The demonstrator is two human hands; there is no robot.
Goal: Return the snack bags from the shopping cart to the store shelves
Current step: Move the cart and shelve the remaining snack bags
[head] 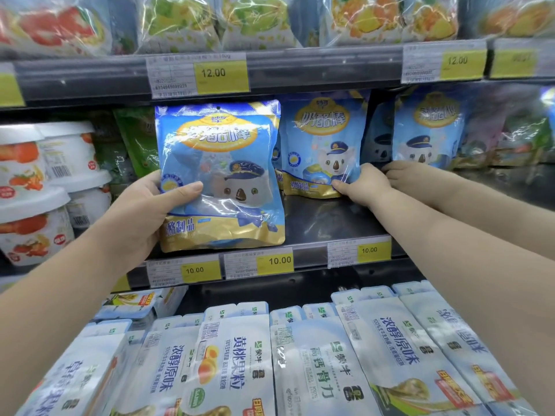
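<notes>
At the front edge of the middle shelf (327, 223), the left hand (144, 211) holds a blue koala snack bag (222, 163) upright. Its thumb lies across the front of the pack and its fingers are wrapped behind the left edge. The bottom of the bag sits level with the shelf lip, just above the yellow price tags (276, 261).

The right hand (360, 184) is further back on the same shelf, well apart from the left. Its fingers are curled at the lower right corner of a second koala bag (321, 145), which stands upright. It seems to pinch that corner, though the glare on the foil blurs the contact.

Just beside it, another hand (411, 175) reaches in from the right and lies flat in front of a third koala bag (426, 130). I cannot tell whose hand it is.

A green pouch (138, 139) stands behind the held bag, and white fruit tubs (45, 181) are stacked at the left. Clear fruit bags (180, 22) line the shelf above, and flat white yogurt packs (315, 355) lie in rows on the shelf below.
</notes>
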